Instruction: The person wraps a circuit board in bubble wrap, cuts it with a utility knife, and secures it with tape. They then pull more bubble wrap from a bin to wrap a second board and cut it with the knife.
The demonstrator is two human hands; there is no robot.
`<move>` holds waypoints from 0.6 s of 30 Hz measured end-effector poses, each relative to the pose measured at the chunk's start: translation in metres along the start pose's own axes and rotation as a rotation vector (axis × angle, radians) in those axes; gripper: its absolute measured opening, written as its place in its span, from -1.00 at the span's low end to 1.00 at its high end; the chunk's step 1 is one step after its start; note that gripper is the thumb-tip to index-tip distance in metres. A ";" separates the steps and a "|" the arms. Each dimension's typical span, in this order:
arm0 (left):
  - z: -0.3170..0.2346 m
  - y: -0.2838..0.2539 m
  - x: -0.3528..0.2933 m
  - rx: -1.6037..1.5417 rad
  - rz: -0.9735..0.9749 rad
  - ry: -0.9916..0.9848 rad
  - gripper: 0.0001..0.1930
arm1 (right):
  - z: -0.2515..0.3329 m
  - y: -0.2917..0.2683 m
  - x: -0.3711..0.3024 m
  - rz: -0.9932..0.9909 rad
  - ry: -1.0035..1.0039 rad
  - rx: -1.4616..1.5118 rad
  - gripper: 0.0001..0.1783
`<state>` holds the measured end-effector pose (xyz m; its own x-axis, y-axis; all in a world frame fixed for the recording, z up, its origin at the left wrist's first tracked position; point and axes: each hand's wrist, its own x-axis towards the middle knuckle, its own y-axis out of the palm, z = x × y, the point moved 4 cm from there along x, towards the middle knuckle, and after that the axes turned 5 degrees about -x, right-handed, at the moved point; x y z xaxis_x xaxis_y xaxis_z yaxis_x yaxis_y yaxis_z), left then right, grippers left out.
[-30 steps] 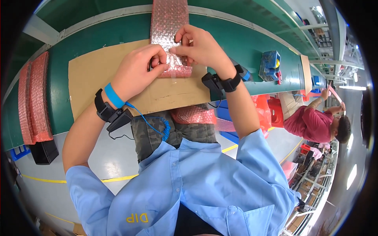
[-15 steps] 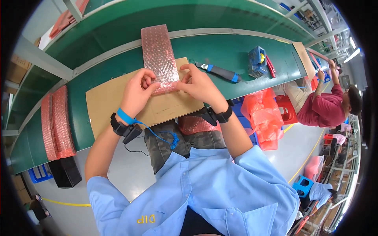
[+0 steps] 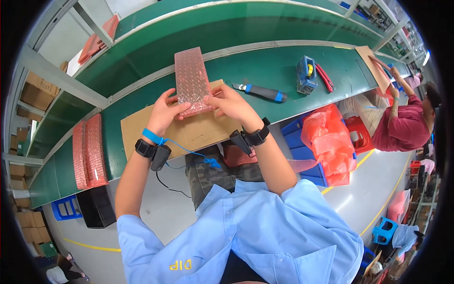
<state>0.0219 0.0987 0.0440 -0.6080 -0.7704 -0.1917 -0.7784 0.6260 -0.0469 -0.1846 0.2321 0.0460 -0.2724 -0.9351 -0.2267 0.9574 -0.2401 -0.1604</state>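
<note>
A pink bubble-wrap pouch [image 3: 191, 75] lies lengthwise in front of me, its near end over a flat sheet of brown cardboard [image 3: 203, 132]. My left hand [image 3: 164, 111] grips the pouch's near left corner, thumb on top and fingers curled at the side. On the near right corner, my right hand [image 3: 229, 103] pinches the film between thumb and fingers. What is inside the pouch cannot be made out. Just right of my right hand rests a black-and-blue utility knife [image 3: 261, 92] with its blade out.
Two pink bubble-wrapped packs [image 3: 90, 151] lie on the green bench [image 3: 146, 87] at left. A blue tape dispenser [image 3: 307, 75] stands at right beside a slim red tool [image 3: 324, 78]. Red plastic film [image 3: 328, 142] spills from a blue bin [image 3: 302, 154]. A co-worker [image 3: 402, 123] sits far right.
The whole view has shifted, so the scene sits further right. My left fingers have moved from the pouch's near edge to its left side; my right hand still grips its corner.
</note>
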 end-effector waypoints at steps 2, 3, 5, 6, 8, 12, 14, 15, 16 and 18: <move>0.000 -0.002 0.004 -0.009 0.017 -0.019 0.03 | -0.004 0.005 0.000 -0.015 -0.022 0.053 -0.31; -0.001 -0.005 0.004 0.004 0.018 -0.016 0.03 | -0.007 0.008 0.001 -0.030 -0.036 0.095 -0.31; -0.007 -0.003 0.002 -0.002 0.063 -0.106 -0.09 | -0.008 0.007 0.000 -0.054 -0.055 0.149 -0.31; -0.009 -0.002 0.002 -0.006 0.085 -0.153 -0.15 | -0.009 0.005 -0.001 -0.059 -0.067 0.186 -0.29; -0.010 0.005 0.006 -0.091 0.151 -0.182 -0.23 | -0.010 -0.001 -0.002 -0.070 -0.088 0.258 -0.26; -0.003 0.015 0.003 -0.302 0.232 -0.230 -0.43 | 0.000 -0.014 -0.019 -0.063 0.072 0.296 -0.33; 0.000 0.019 0.000 -0.346 0.175 -0.194 -0.54 | 0.001 -0.022 -0.029 0.050 0.121 0.230 -0.37; 0.000 0.022 0.000 -0.348 0.175 -0.196 -0.54 | -0.001 -0.023 -0.036 0.164 0.172 0.160 -0.39; 0.000 0.024 -0.001 -0.356 0.176 -0.188 -0.55 | -0.003 -0.021 -0.041 0.280 0.222 0.089 -0.40; -0.001 0.028 -0.003 -0.372 0.175 -0.173 -0.58 | -0.004 -0.005 -0.041 0.225 0.188 0.102 -0.44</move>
<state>0.0015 0.1182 0.0445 -0.7254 -0.6049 -0.3285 -0.6883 0.6351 0.3505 -0.1790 0.2724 0.0517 -0.0560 -0.9052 -0.4212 0.9978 -0.0659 0.0089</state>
